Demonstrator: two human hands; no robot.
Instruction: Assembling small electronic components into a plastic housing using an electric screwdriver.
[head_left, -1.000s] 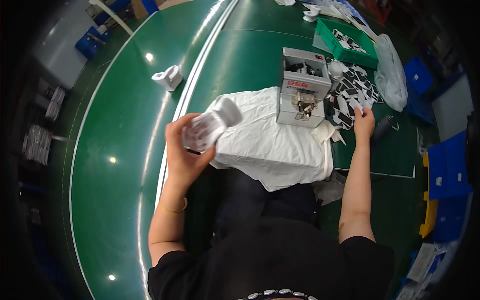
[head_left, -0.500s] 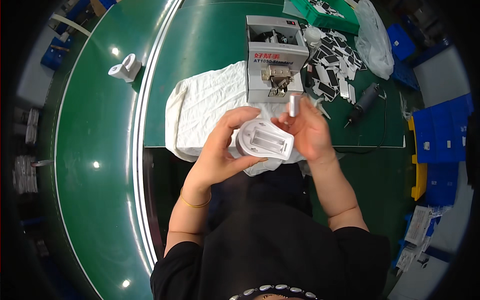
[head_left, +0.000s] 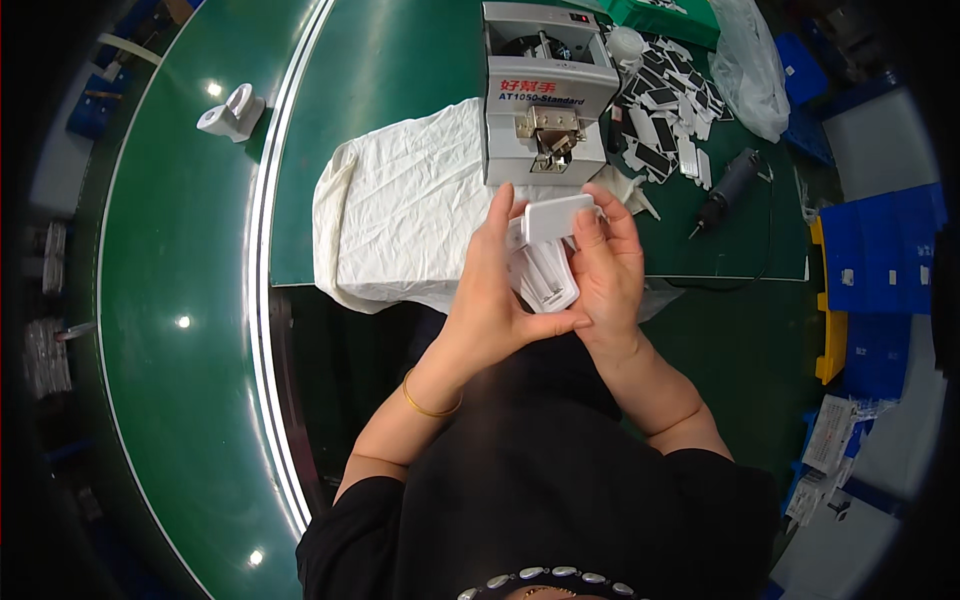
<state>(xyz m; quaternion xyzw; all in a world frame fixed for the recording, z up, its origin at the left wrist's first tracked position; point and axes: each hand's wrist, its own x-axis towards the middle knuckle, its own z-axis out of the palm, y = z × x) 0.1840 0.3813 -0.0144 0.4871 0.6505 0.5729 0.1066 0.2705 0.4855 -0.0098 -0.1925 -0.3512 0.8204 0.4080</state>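
A white plastic housing with an open battery compartment is tilted between my hands, close to my body. My left hand is closed round it, thumb along its lower end. In my right hand I grip a flat white battery cover, thumb on its face. The cover lies over the upper part of the housing and hides it. The lower part of the compartment still shows. My right palm also rests against the housing's side.
A grey benchtop machine stands just beyond my hands on a white cloth. To its right are a pile of black-and-white flat pieces, an electric screwdriver, a green bin and a plastic bag. Another white housing sits on the green belt.
My right hand has brought the cover leftward onto the housing and turned its flat face up. The housing has tilted and swung round, its narrow end now pointing toward me.
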